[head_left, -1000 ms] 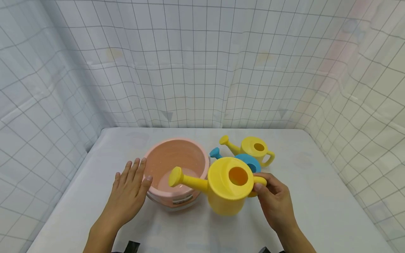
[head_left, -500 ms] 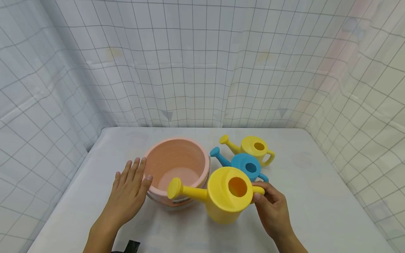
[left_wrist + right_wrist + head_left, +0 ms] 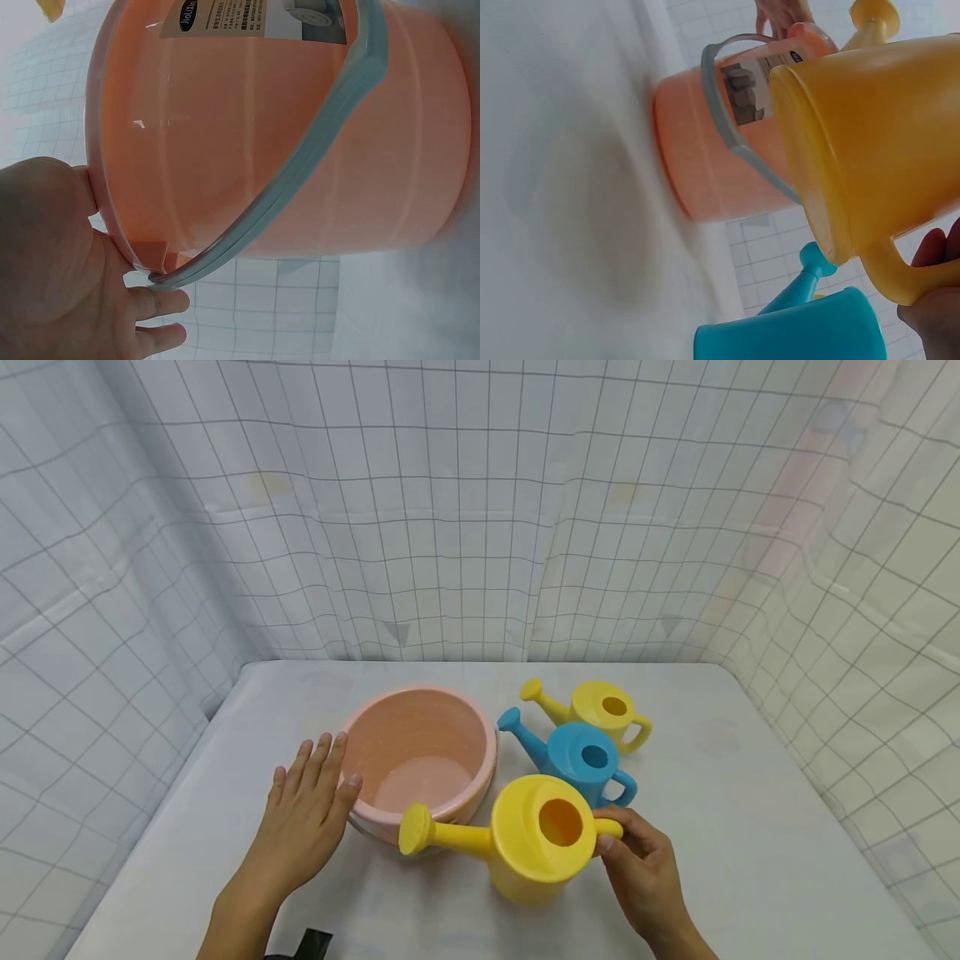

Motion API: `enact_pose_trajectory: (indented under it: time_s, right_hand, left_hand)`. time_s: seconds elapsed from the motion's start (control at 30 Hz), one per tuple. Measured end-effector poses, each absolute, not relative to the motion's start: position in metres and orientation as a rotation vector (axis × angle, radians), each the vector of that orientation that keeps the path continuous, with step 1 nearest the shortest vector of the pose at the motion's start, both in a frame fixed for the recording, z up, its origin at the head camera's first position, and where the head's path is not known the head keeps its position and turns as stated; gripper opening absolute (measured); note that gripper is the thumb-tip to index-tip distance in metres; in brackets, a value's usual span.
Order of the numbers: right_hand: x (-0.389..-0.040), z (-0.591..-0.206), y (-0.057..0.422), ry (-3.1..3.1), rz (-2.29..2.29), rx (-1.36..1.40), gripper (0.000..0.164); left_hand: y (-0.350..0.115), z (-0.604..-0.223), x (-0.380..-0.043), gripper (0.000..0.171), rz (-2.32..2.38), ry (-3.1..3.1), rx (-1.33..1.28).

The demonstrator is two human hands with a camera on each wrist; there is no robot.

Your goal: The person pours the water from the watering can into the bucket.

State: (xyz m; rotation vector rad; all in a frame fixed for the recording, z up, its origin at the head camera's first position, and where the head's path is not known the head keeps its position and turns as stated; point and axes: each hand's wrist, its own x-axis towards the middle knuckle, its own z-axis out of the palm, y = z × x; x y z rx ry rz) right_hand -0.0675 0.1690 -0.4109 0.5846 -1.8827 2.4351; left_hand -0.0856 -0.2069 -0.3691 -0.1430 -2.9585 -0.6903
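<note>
My right hand grips the handle of a yellow watering can, its spout pointing left. In the right wrist view the can's base shows above the tabletop, apart from it. Left of it stands a pink bucket with a grey handle hanging down its side. My left hand lies with straight fingers against the bucket's left rim; in the left wrist view thumb and fingers touch the rim near the handle's joint. Just behind the held can is a blue watering can.
A second yellow watering can stands behind the blue one, to the right of the bucket. The white tabletop is bounded by a checked curtain at the back and both sides. A label is on the bucket's front.
My right hand has brought the yellow watering can lower and nearer to me, uncovering more of the blue can behind it. The left hand and the bucket have stayed put.
</note>
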Motion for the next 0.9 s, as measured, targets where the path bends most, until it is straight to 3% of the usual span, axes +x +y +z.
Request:
enact_pose_trajectory:
  time_s: [0.3,0.9]
  right_hand:
    - [-0.061,-0.418,0.169,-2.008,2.394,0.507,0.023]
    - [-0.061,-0.442,0.168,-1.994,2.574,0.609,0.026]
  left_hand:
    - [-0.207,-0.369,-0.085,0.063,-0.689,-2.959,-0.14]
    - [-0.207,-0.369,-0.086,0.062,-0.674,-2.967,-0.141]
